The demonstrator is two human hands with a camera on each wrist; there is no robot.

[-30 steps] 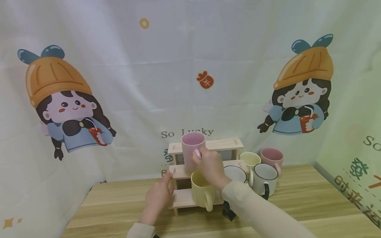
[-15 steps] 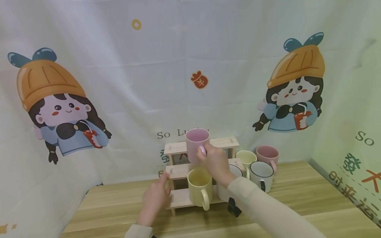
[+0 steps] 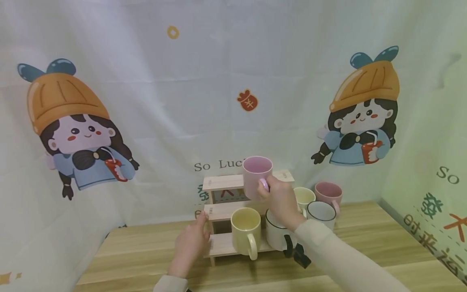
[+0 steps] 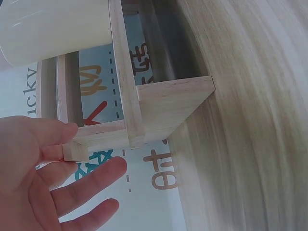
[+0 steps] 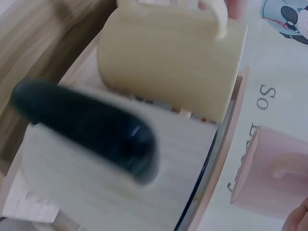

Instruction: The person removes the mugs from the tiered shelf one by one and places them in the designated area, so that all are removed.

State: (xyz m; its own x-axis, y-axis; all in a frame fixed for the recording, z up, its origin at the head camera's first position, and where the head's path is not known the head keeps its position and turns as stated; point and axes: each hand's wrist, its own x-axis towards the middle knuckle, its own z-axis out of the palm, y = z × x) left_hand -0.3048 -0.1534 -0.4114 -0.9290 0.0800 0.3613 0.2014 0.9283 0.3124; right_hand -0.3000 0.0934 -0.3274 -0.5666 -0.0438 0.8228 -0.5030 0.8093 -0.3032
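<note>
My right hand (image 3: pixel 282 200) grips a lilac mug (image 3: pixel 255 178) by its handle. The mug is upright in the air, overlapping the top and middle shelves of a three-tier wooden rack (image 3: pixel 222 183) in the head view. A yellow mug (image 3: pixel 240 239) and a white mug with a black rim and handle (image 3: pixel 275 237) stand on the bottom shelf. At the rack's left side, my left hand (image 3: pixel 191 241) pinches the end of the middle shelf (image 4: pixel 103 129) between thumb and forefinger, its other fingers extended. In the right wrist view, fingertips (image 5: pixel 298 219) show beside the lilac mug's body.
On the wooden table (image 3: pixel 138 251), right of the rack, stand a pale yellow-green mug (image 3: pixel 304 195), a darker pink mug (image 3: pixel 328 190) and another black-rimmed white mug (image 3: pixel 321 213). A printed cloth (image 3: pixel 164 101) hangs behind the rack and continues along the sides.
The right hand has carried the lilac mug to the right and slightly up, from over the middle shelf's left part. The left hand has stayed at the rack's end.
</note>
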